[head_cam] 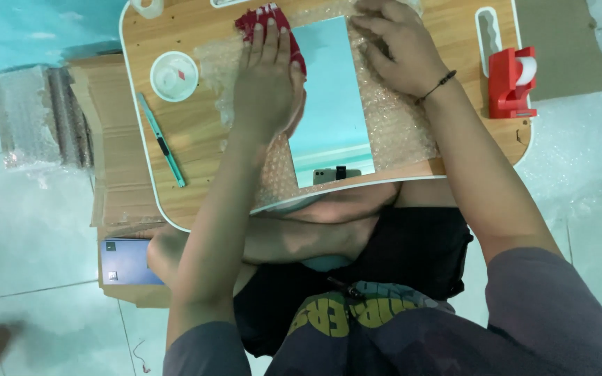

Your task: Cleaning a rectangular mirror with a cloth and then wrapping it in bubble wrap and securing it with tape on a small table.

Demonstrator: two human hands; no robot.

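Hands flat: left hand on red cloth; right hand on bubble wrap

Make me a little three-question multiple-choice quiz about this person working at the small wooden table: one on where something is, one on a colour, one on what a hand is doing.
1. Where does the utility knife lie?
A. On the table's left part
B. On the mirror
C. On the floor tiles

2. What colour is the tape dispenser?
A. Blue
B. Red
C. Yellow

3. What is the left hand doing?
A. Gripping the knife
B. Hanging in the air
C. Pressing flat on a red cloth

Answers:
1. A: the utility knife lies on the table left of the mirror.
2. B: the tape dispenser is red.
3. C: the left hand lies flat on the red cloth; the right hand rests on bubble wrap.
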